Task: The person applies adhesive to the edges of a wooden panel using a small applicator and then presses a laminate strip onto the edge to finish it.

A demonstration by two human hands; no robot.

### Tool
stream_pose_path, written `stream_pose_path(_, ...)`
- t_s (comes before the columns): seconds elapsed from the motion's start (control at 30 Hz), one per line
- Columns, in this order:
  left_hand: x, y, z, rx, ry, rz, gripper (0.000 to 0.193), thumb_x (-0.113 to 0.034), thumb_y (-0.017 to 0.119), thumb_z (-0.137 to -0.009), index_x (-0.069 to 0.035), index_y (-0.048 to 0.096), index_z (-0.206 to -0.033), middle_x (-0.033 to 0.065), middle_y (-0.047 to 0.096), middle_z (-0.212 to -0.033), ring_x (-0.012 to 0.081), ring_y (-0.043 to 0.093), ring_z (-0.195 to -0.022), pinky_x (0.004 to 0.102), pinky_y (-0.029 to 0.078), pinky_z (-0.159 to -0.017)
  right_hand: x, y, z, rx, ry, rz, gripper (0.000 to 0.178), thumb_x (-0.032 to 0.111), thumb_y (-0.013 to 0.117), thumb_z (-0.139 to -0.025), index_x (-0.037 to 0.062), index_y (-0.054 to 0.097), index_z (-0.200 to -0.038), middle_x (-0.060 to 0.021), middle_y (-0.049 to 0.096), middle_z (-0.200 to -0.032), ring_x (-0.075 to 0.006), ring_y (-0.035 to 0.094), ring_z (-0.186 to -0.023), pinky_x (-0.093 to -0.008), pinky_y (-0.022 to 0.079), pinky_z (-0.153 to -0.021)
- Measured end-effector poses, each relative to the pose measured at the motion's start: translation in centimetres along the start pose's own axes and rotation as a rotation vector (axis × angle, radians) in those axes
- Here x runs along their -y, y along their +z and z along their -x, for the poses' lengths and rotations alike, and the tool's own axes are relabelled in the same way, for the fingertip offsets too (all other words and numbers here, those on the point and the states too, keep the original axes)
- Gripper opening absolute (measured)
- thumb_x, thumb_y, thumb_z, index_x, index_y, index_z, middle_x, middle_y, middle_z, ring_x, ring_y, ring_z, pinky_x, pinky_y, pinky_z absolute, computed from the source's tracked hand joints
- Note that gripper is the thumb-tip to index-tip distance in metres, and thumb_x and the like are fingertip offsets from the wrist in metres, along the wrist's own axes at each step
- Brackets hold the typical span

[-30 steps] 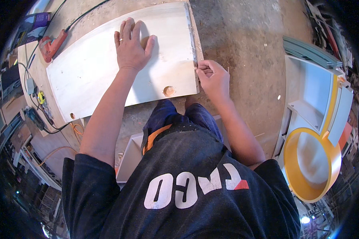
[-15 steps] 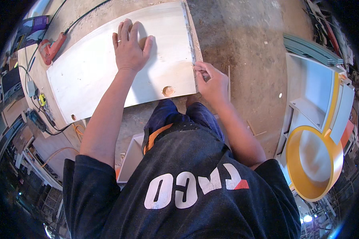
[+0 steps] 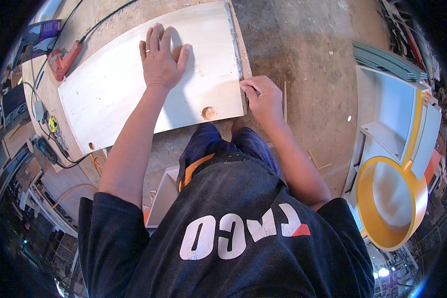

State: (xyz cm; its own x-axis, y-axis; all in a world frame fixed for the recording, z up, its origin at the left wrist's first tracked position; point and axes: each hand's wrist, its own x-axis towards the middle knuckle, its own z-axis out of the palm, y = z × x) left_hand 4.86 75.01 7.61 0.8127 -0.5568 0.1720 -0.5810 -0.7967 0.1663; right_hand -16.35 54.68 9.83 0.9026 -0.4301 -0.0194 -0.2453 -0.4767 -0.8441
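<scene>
A white wooden panel [image 3: 119, 84] lies on a wooden workbench [image 3: 37, 69] in front of me. Near its front edge it has a round hinge hole [image 3: 209, 113], and a smaller hole [image 3: 91, 146] at its left corner. My left hand [image 3: 163, 62] rests flat on the panel, fingers spread and a ring on one of them. At the panel's right edge my right hand [image 3: 263, 99] is closed, thumb and fingertips pinched together against that edge. Whatever lies between those fingertips is too small to make out. The right edge looks rough and greyish along its length.
A red power drill [image 3: 64, 60] with a black cable lies left of the panel. Nearby are a yellow tape measure [image 3: 52, 124] and a dark teal power tool [image 3: 45, 150]. On the right stand a white cabinet [image 3: 382, 104] and a yellow round frame [image 3: 387, 203]. Wood strips lie on the floor.
My right hand has turned slightly and its fingers have curled tighter at the panel's edge. The left hand stays on the panel, almost unmoved.
</scene>
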Motion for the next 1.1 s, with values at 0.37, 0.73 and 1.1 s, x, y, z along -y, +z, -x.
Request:
stream_pose_path(0.37, -0.1, -0.1, 0.0, -0.019, 0.005, -0.011, 0.065, -0.052, 0.057, -0.1, -0.015, 0.045, -0.152, 0.0127, 0.036, -0.162, 0.0285, 0.028, -0.155, 0.0543, 0.02, -0.126, 0.0, -0.1, -0.3, 0.052, 0.047, 0.01, 0.012, 0.009, 0.071, -0.088, 0.0062, 0.077, -0.097, -0.0161, 0.075, -0.094, -0.0355, 0.071, -0.088, -0.0433, 0.057, -0.081)
stream_pose_path(0.73, -0.1, -0.2, 0.1, -0.037, 0.006, 0.026, 0.065, -0.051, 0.058, -0.099, -0.014, 0.046, -0.151, 0.0128, 0.037, -0.162, 0.0294, 0.028, -0.155, 0.0545, 0.02, -0.125, 1.9, 0.1, 0.8, 0.033, 0.016, 0.144, 0.027, 0.007, 0.064, -0.091, 0.0069, 0.07, -0.117, -0.0149, 0.076, -0.096, -0.0348, 0.073, -0.087, -0.0467, 0.058, -0.078)
stream_pose_path(1.1, -0.3, -0.1, 0.0, -0.021, -0.005, 0.017, 0.065, -0.051, 0.059, -0.099, -0.015, 0.047, -0.151, 0.0122, 0.037, -0.162, 0.0283, 0.027, -0.155, 0.0548, 0.019, -0.126, 0.2, 0.3, 1.4, -0.105, 0.123, -0.055, 0.027, 0.002, 0.066, -0.089, 0.0018, 0.069, -0.115, -0.0173, 0.076, -0.1, -0.0305, 0.075, -0.093, -0.038, 0.059, -0.082)
